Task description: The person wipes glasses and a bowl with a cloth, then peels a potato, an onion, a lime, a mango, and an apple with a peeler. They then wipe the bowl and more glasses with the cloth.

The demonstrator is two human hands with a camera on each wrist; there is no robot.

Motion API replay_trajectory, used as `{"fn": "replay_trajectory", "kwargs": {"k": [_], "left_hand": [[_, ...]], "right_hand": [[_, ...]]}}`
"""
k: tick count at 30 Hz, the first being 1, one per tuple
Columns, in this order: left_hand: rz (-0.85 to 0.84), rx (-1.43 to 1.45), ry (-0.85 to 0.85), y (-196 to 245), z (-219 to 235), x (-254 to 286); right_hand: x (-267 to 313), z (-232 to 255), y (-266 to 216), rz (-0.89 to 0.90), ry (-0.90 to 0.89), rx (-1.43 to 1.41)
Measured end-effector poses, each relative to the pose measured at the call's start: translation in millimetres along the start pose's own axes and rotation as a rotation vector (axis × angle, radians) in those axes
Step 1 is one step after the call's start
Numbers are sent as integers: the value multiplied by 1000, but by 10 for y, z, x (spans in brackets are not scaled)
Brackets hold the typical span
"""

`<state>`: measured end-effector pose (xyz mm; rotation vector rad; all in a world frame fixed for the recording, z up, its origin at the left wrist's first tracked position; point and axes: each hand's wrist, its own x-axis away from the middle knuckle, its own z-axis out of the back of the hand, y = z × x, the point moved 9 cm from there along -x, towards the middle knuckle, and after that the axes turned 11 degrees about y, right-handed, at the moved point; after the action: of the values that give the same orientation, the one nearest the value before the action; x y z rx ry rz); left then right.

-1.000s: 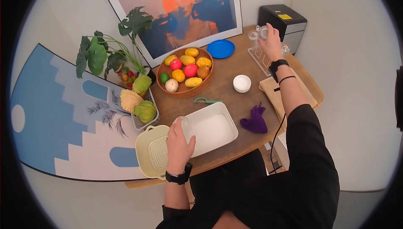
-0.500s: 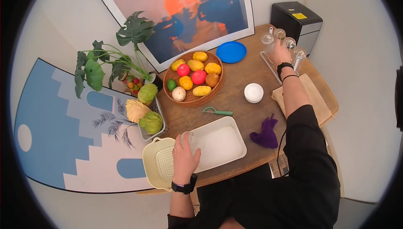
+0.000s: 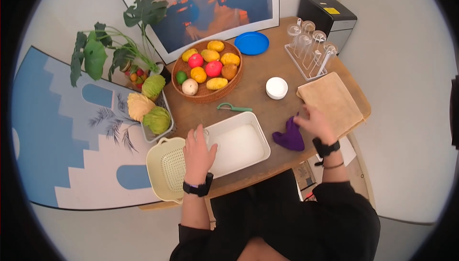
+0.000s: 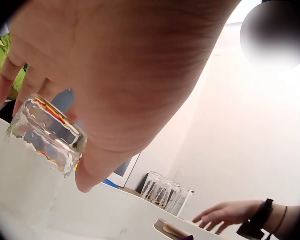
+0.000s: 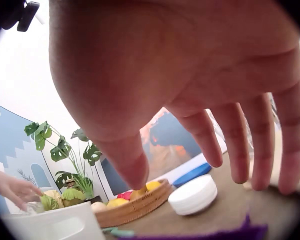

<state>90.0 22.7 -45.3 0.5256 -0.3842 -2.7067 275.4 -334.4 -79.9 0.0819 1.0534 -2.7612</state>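
Observation:
Over the left end of the white basin (image 3: 264,136), my left hand (image 3: 197,158) holds a clear glass (image 3: 206,135). In the left wrist view the tilted glass (image 4: 47,132) is between the thumb and fingers of that hand (image 4: 110,75). My right hand (image 3: 318,126) is beside and partly over the purple cloth (image 3: 290,139), its fingers spread and apparently holding nothing. The right wrist view shows this hand (image 5: 190,70) with its fingers extended, the cloth (image 5: 205,235) below. Several glasses (image 3: 318,37) stand on a rack (image 3: 297,64) at the back right.
A yellow-green colander (image 3: 155,170) sits left of the basin. Behind are a green peeler (image 3: 241,109), white bowl (image 3: 277,89), fruit basket (image 3: 208,98) and blue plate (image 3: 252,43). A tan folded cloth (image 3: 332,103) lies at right; vegetables (image 3: 156,120) fill a crate at left.
My right hand has left the glasses on the rack and come back toward the purple cloth. My left hand keeps its hold on the glass over the basin. The head view has shifted.

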Motion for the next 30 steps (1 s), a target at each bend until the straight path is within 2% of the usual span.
{"fn": "replay_trajectory", "kwargs": {"k": [4,5,7,10,11,12,13,14,15,16,17,19,20,22,23,24,26,30], "left_hand": [[116,-88,-11,-88,7,-52],[120,-80,-13,-88,22,-74],[149,-68,-100,-116,-3,-79],[215,16,-91,-90,172,-12],[221,17,-79,-110,243,39],[192,78,14,-104,380,82],[162,138,106,-104,528,127],[168,135,114,-125,657,175],[171,286,114,-104,815,224],[171,437,113,-70,954,272],[171,437,118,-48,1072,332],[297,1108,-22,53,1078,471],[293,1110,-19,62,1075,520],[157,1457,-33,220,1148,591],[155,1458,-24,234,1164,627],[65,1500,-86,339,1194,676],[-90,1479,-164,464,1273,755],[-140,1386,-114,374,1327,801]], "right_hand": [[684,-408,95,21,18,98],[773,-462,52,24,83,168],[852,-583,101,34,150,244],[822,-654,198,28,251,232],[792,-593,221,-16,252,101],[766,-571,227,-61,251,-30],[753,-553,192,-51,249,-34],[764,-452,66,-89,228,-271],[774,-361,-56,-130,203,-507],[763,-327,-253,-66,115,-604],[792,-215,-447,-61,115,-605],[912,-169,-1018,-46,-78,-907],[961,-198,-1164,-54,-165,-951],[1090,-290,-1435,-56,-273,-1113],[1138,-375,-1508,-61,-321,-1177],[1240,-441,-1611,-132,-435,-1229],[1273,-477,-1786,-37,-448,-1354],[1285,-427,-1885,-77,-488,-1455]]}}
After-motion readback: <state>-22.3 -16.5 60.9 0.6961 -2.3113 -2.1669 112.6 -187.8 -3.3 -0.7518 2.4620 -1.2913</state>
